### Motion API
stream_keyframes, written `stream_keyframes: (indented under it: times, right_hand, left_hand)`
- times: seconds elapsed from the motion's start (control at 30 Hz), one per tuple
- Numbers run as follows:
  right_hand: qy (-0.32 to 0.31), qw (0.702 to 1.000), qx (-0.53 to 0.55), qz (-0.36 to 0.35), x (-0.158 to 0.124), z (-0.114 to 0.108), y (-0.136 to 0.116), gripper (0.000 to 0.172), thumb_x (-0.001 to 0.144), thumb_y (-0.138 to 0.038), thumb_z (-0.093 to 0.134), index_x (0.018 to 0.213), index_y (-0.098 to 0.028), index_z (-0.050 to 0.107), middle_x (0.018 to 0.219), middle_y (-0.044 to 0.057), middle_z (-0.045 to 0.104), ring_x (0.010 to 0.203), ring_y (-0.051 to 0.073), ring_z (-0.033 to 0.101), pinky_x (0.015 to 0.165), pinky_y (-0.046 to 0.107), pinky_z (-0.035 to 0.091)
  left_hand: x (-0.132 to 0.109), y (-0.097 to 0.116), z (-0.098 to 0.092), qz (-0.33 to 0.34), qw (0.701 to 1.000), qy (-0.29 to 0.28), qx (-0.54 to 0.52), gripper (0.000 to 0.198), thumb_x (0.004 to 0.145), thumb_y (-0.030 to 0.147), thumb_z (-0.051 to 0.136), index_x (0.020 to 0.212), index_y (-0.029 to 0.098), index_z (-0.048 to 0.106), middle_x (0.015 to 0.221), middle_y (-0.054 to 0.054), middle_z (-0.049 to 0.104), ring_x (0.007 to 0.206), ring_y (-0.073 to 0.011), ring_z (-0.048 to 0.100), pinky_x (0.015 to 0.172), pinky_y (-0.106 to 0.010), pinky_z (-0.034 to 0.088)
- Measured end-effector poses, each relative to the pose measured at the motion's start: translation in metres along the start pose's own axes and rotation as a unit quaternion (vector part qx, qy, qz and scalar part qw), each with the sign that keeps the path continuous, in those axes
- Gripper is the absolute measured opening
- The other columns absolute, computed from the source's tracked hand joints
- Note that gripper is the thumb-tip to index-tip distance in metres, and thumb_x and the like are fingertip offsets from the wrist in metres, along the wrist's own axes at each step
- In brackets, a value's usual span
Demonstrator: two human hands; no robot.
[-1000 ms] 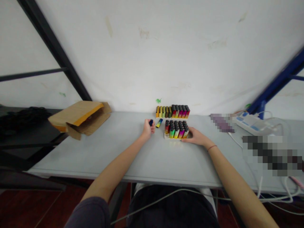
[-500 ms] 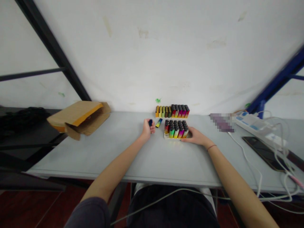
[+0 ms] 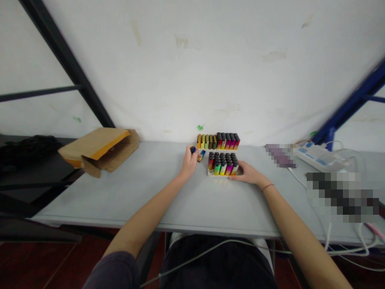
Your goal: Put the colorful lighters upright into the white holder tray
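My left hand [image 3: 188,164] is closed around a dark blue lighter [image 3: 193,149], its top end showing above the fingers. Just right of that hand, a loose blue and yellow lighter [image 3: 202,154] lies on the table, partly hidden by the fingertips. A clear tray [image 3: 211,174] holds several upright colourful lighters with black tops; a gap shows at its front left corner. My right hand [image 3: 249,174] grips the tray's right side, thumb along the front. Behind it, against the wall, stand yellow-to-green lighters [image 3: 207,141] and black-topped red and purple ones [image 3: 228,141].
An open padded brown envelope [image 3: 99,148] lies on the left of the grey table [image 3: 120,200]. At the right are a white power strip [image 3: 319,156], white cables [image 3: 297,178] and blurred-out items. Metal frames rise at both sides; a cable crosses my lap.
My left hand, with the lighter in it, has turned and moved slightly right towards the loose lighter. My right hand and the tray have stayed in place.
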State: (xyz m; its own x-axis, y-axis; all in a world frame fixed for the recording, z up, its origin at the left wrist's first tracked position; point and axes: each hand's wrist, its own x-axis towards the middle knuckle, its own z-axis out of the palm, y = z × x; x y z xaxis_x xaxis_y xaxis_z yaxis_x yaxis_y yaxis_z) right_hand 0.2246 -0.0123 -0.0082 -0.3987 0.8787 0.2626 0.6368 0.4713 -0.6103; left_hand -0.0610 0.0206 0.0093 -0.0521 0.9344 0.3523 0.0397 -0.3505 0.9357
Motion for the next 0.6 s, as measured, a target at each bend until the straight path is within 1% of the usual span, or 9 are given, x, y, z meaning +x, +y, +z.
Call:
stream_keyframes:
  times: [0.03, 0.1, 0.17, 0.2, 0.27, 0.33, 0.4, 0.47, 0.6]
  right_hand:
    - [0.001, 1.0, 0.001, -0.001, 0.0, 0.0, 0.0, 0.071, 0.071, -0.053, 0.082, 0.13, -0.017, 0.064, 0.134, 0.014, 0.068, 0.118, 0.037, 0.065, 0.106, 0.052, 0.049]
    - [0.002, 1.0, 0.003, -0.002, 0.0, 0.0, -0.001, 0.07, 0.071, -0.052, 0.082, 0.129, -0.017, 0.064, 0.133, 0.014, 0.068, 0.117, 0.037, 0.066, 0.105, 0.053, 0.05]
    - [0.002, 1.0, 0.006, -0.008, 0.001, 0.0, -0.001, 0.069, 0.071, -0.052, 0.082, 0.128, -0.017, 0.065, 0.13, 0.014, 0.07, 0.115, 0.037, 0.066, 0.104, 0.052, 0.051]
    - [0.003, 1.0, 0.008, -0.012, 0.001, 0.0, -0.002, 0.069, 0.071, -0.052, 0.082, 0.128, -0.017, 0.065, 0.129, 0.014, 0.07, 0.114, 0.036, 0.067, 0.104, 0.052, 0.051]
    - [0.003, 1.0, 0.008, -0.018, 0.002, 0.0, -0.002, 0.07, 0.071, -0.051, 0.082, 0.129, -0.016, 0.065, 0.129, 0.014, 0.07, 0.114, 0.037, 0.067, 0.103, 0.052, 0.051]
    - [0.003, 1.0, 0.007, -0.017, 0.002, 0.0, -0.001, 0.07, 0.071, -0.052, 0.082, 0.129, -0.015, 0.065, 0.129, 0.015, 0.07, 0.114, 0.037, 0.067, 0.103, 0.052, 0.051]
    - [0.002, 1.0, 0.006, -0.013, 0.001, 0.0, -0.001, 0.069, 0.071, -0.052, 0.082, 0.128, -0.016, 0.065, 0.128, 0.014, 0.071, 0.113, 0.037, 0.067, 0.102, 0.052, 0.051]
    - [0.0, 1.0, 0.008, -0.011, 0.001, 0.001, 0.0, 0.069, 0.071, -0.052, 0.082, 0.128, -0.017, 0.065, 0.127, 0.014, 0.071, 0.111, 0.037, 0.068, 0.101, 0.051, 0.052]
    - [-0.001, 1.0, 0.001, -0.001, 0.001, 0.001, 0.001, 0.068, 0.071, -0.052, 0.082, 0.127, -0.017, 0.065, 0.126, 0.013, 0.071, 0.111, 0.036, 0.067, 0.102, 0.051, 0.052]
  left_hand:
    - [-0.001, 0.001, 0.0, 0.047, 0.998, -0.006, 0.046, 0.009, 0.091, 0.028, 0.053, 0.097, 0.021, 0.052, 0.089, -0.002, 0.061, 0.078, -0.014, 0.061, 0.078, -0.028, 0.05]
    - [-0.001, 0.002, -0.003, 0.134, 0.982, -0.044, 0.124, 0.012, 0.091, 0.03, 0.056, 0.098, 0.02, 0.059, 0.102, -0.007, 0.063, 0.096, -0.0179, 0.062, 0.093, -0.032, 0.048]
    - [0.003, 0.004, -0.007, 0.196, 0.96, -0.108, 0.166, 0.016, 0.091, 0.033, 0.061, 0.098, 0.019, 0.066, 0.106, -0.009, 0.065, 0.106, -0.0206, 0.061, 0.099, -0.036, 0.046]
    - [0.006, 0.004, -0.009, 0.211, 0.951, -0.143, 0.172, 0.019, 0.091, 0.035, 0.063, 0.099, 0.02, 0.068, 0.107, -0.009, 0.067, 0.107, -0.0212, 0.061, 0.099, -0.036, 0.047]
    - [0.01, 0.003, -0.012, 0.214, 0.942, -0.2, 0.163, 0.026, 0.089, 0.042, 0.066, 0.102, 0.019, 0.071, 0.109, -0.009, 0.069, 0.105, -0.0215, 0.063, 0.092, -0.035, 0.05]
    - [0.011, 0.001, -0.013, 0.189, 0.943, -0.232, 0.148, 0.034, 0.086, 0.048, 0.069, 0.103, 0.018, 0.073, 0.109, -0.01, 0.07, 0.099, -0.021, 0.065, 0.083, -0.032, 0.052]
    - [0.01, 0.0, -0.013, 0.159, 0.945, -0.247, 0.146, 0.039, 0.083, 0.051, 0.072, 0.101, 0.017, 0.074, 0.104, -0.01, 0.071, 0.091, -0.02, 0.065, 0.078, -0.031, 0.053]
    - [0.007, 0.0, -0.012, 0.141, 0.942, -0.261, 0.156, 0.039, 0.081, 0.051, 0.073, 0.101, 0.017, 0.075, 0.099, -0.009, 0.071, 0.086, -0.019, 0.065, 0.077, -0.031, 0.053]
    - [0.003, 0.0, -0.009, 0.139, 0.934, -0.279, 0.173, 0.035, 0.08, 0.045, 0.075, 0.102, 0.018, 0.074, 0.095, -0.006, 0.071, 0.079, -0.0172, 0.063, 0.078, -0.032, 0.054]
